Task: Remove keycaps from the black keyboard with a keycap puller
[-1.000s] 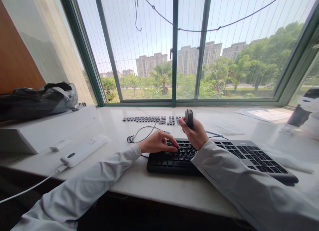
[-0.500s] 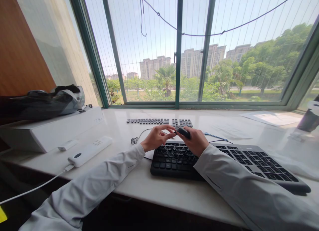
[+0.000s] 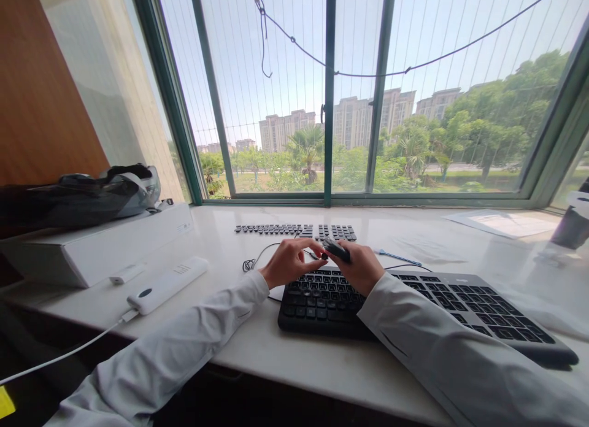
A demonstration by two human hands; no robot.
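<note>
Black plastic fills the middle of the view: a keyboard (image 3: 464, 301) lies on the pale desk (image 3: 322, 365), running from just under the hands off toward the right. Both hands hover over its left end, close together.

The right hand (image 3: 364, 271) holds a small dark tool (image 3: 337, 251), its grip closed round the tool's right part, so only the left part shows. The tool's long axis lies roughly level and crosswise, tilted a little down to the right, with its free end pointing left at the other hand. The left hand (image 3: 288, 264) comes in from that side, thumb and forefinger drawn together at the free end and touching it. Whether they pinch it or only rest on it I cannot tell. The tool sits between the two hands, above the keyboard's top row and clear of the keys. The right hand carries it; the left meets only its tip.

Behind the hands, nearer the window (image 3: 294, 96), loose keycaps (image 3: 294, 230) lie in neat rows on the desk. A thin wire (image 3: 257, 257) curls just left of the left hand. Well to the left are a white remote-like bar (image 3: 168, 284) with a cord, a white box (image 3: 115, 243) and a dark bag (image 3: 78, 197) on top of it. A sheet of paper (image 3: 506, 223) lies far right.
</note>
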